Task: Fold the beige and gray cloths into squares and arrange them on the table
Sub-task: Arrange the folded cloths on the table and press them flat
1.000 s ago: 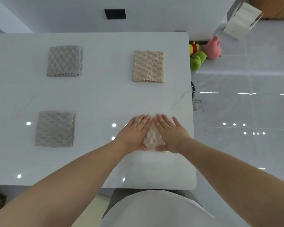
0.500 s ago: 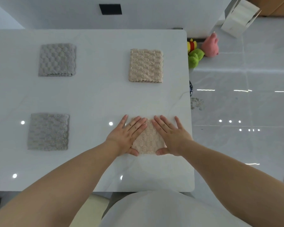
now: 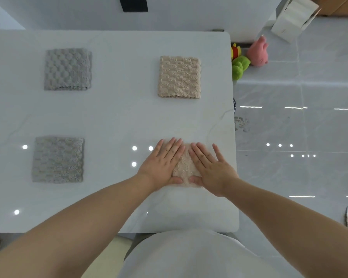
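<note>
Near-right part of the table (image 3: 119,117): near beige cloth (image 3: 186,169), folded small, nubby pile; both hands cover most of it, so only a wedge between them and its near edge show.
Left hand (image 3: 163,163): flat on the cloth's left half, fingers straight and close together, thumb along the near edge.
Right hand (image 3: 213,171): flat on the right half, fingers straight and slightly fanned, little finger spread widest; its thumb tip nearly meets the left thumb.
Far beige cloth (image 3: 179,77): folded square, bubble texture, scalloped near edge; straight beyond the hands, well apart from them.
Far gray cloth (image 3: 67,69): folded square, far left, level with the far beige cloth.
Near gray cloth (image 3: 57,159): folded square, near left, level with the hands.
Obstructions: both forearms cross the table's near edge and hide part of it.
Edges: the right little finger lies near the table's right edge.
Open room: wide strips of white tabletop separate the two columns and the two rows of cloths.
Floor (image 3: 309,127): glossy gray tiles; pink plush toy (image 3: 258,51) and green plush toy (image 3: 239,67) by the far-right table corner, white carton (image 3: 293,17) beyond.
</note>
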